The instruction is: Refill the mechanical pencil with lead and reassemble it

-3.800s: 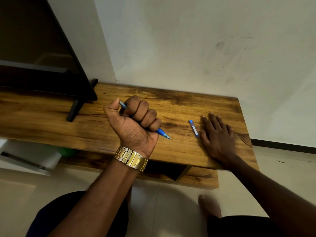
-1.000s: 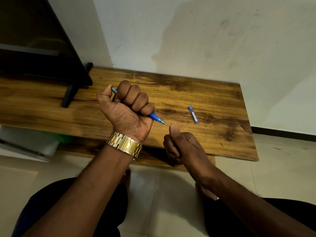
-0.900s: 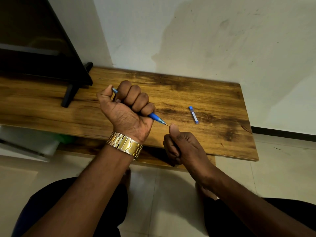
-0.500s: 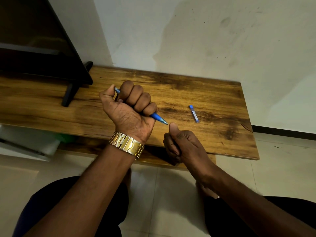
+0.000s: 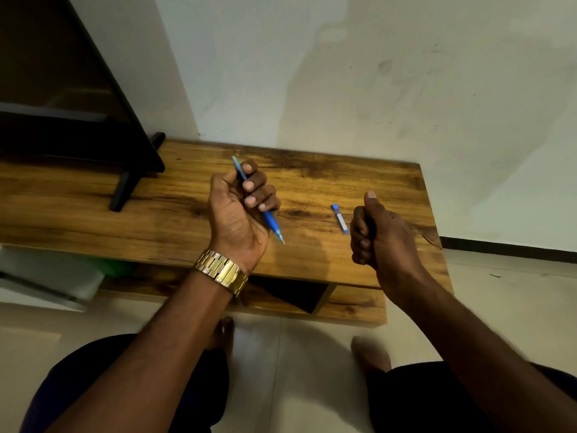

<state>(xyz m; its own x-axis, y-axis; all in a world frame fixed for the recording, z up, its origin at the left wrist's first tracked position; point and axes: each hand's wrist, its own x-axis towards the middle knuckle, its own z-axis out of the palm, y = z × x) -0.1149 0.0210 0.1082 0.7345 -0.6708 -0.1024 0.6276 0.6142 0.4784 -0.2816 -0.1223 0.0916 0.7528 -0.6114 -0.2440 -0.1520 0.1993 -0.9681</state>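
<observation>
His left hand (image 5: 240,214) had its fingers (image 5: 251,185) wrapped around the blue pencil (image 5: 271,221), tip down over the bench (image 5: 156,214). The right hand (image 5: 379,235) was a fist, thumb up, beside the lead tube (image 5: 340,218).

Left hand (image 5: 239,214) fisted, palm turned inward, fingers curled closed, gold watch (image 5: 221,271) at wrist. Right hand (image 5: 379,234) loosely fisted, thumb raised; forearms well apart.
</observation>
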